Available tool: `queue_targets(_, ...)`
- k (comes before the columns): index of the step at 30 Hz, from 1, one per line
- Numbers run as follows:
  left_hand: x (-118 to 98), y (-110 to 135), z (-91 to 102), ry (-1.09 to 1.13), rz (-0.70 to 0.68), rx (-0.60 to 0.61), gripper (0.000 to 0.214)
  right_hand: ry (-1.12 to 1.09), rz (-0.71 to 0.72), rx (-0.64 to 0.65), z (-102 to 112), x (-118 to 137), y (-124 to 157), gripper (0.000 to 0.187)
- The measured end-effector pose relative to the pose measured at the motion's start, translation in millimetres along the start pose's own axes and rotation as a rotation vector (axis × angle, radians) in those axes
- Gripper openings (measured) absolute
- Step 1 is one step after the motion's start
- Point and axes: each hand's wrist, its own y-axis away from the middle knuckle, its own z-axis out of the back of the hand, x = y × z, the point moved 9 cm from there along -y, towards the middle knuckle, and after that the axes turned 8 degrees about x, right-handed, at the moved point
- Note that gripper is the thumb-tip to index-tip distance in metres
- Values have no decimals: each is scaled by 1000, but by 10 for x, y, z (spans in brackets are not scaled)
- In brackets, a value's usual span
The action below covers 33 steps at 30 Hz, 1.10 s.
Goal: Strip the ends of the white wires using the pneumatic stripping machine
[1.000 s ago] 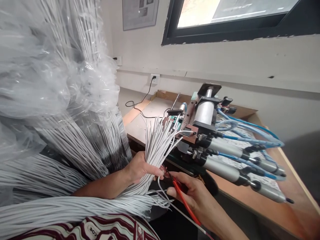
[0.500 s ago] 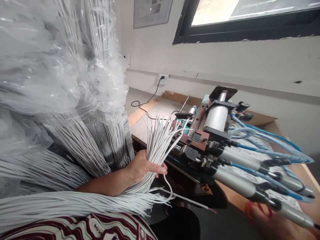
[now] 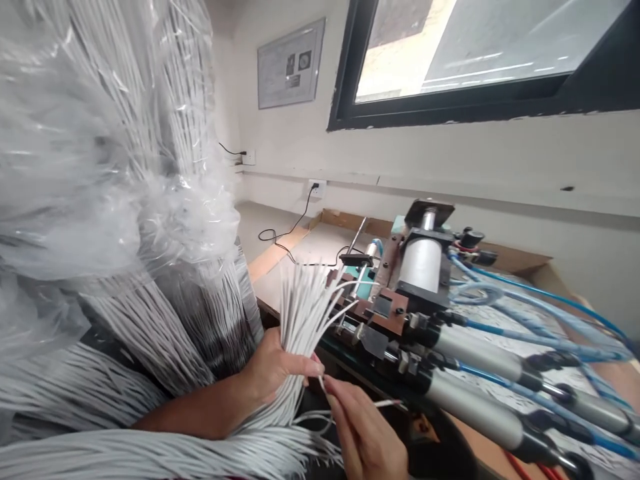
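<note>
My left hand is closed round a fanned bundle of thin white wires whose cut ends point up toward a pneumatic machine. My right hand sits just below and right of it, thumb and forefinger pinched on a single white wire drawn out of the bundle. The wire's tip lies near the machine's front edge. The long tails of the bundle run off to the lower left across my lap.
A big mass of white wires in clear plastic wrap fills the left side. Grey cylinders with blue air hoses stretch to the right over a wooden bench. A black cord runs to a wall socket. A window is above.
My right hand, out of sight half a second ago, is back at the bundle and pinches one white wire. The red wire it held a second ago is gone from it.
</note>
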Motion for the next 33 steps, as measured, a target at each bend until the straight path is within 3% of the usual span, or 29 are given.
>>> queue_targets(4, -82, -10, 132, 33, -37, -96, 12, -202, -148, 55, -217, -261, -78, 13)
queue_targets(7, -171, -55, 226, 35, -76, -166, 13, -236, -246, 33, -231, -450, -5, 12)
queue_targets(10, -349, -74, 344, 29, -180, -267, 12, -331, -453, -150, -152, -694, 60, 20)
queue_targets(14, -539, -74, 380, 34, -264, -283, 11, -703, -685, -382, -238, -899, 29, 29)
queue_targets(17, -567, -74, 346, 35, -243, -267, 13, -977, -739, -497, -360, -927, -78, 32)
queue_targets(21, -547, -100, 291, 27, -201, -255, 15, -1153, -787, -567, -452, -943, -166, 32)
queue_targets(33, -469, -160, 232, -10, -157, -200, 17, -1301, -846, -506, -544, -924, -268, 29)
